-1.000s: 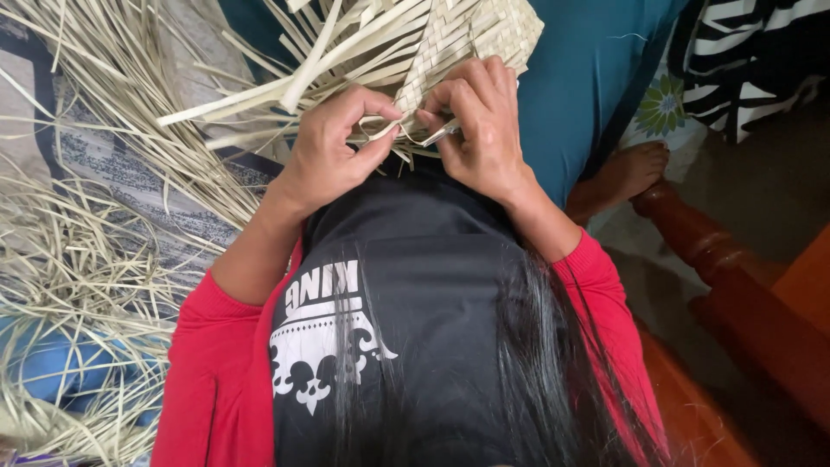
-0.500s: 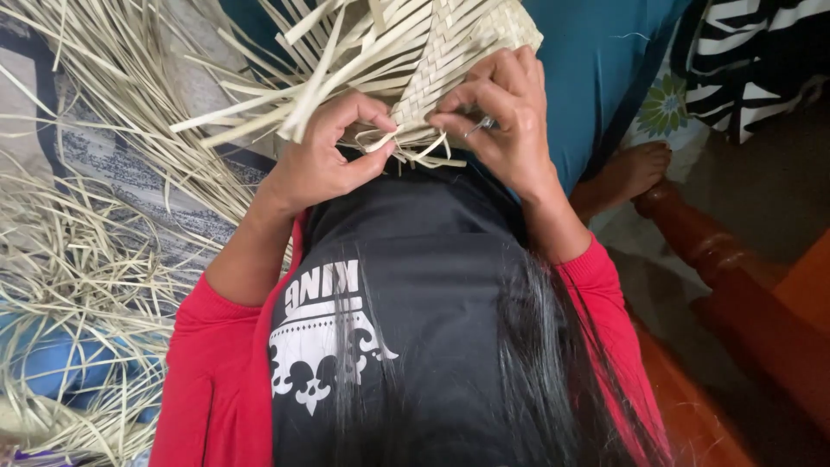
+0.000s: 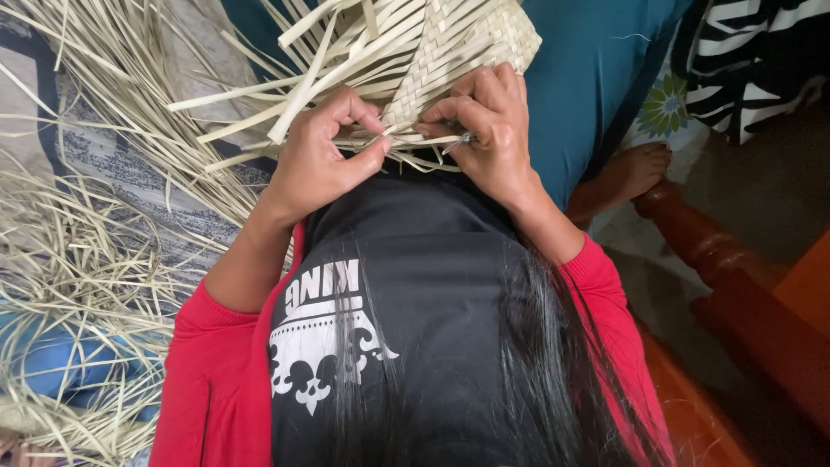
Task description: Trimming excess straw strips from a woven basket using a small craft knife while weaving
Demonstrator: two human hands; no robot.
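A woven mat piece (image 3: pixel 458 43) of pale flat straw strips rests over my lap, its loose ends fanning out to the left. My left hand (image 3: pixel 324 156) pinches a loose strip (image 3: pixel 398 143) at the weave's near edge between thumb and forefinger. My right hand (image 3: pixel 488 130) grips the woven edge beside it, and a small metal tool (image 3: pixel 458 143) pokes out under its fingers. The two hands nearly touch. My black printed shirt with red sleeves (image 3: pixel 389 303) and long dark hair fill the lower view.
Loose straw strips (image 3: pixel 78 259) lie heaped on a patterned cloth at the left. A blue cushion (image 3: pixel 588 78) sits behind the weave. A bare foot (image 3: pixel 627 173) rests at the right beside a reddish wooden rail (image 3: pixel 718 259). Striped black-and-white fabric (image 3: pixel 761 60) hangs top right.
The woven piece and both hands have shifted slightly up in view. My left thumb and forefinger have closed tighter on the strip.
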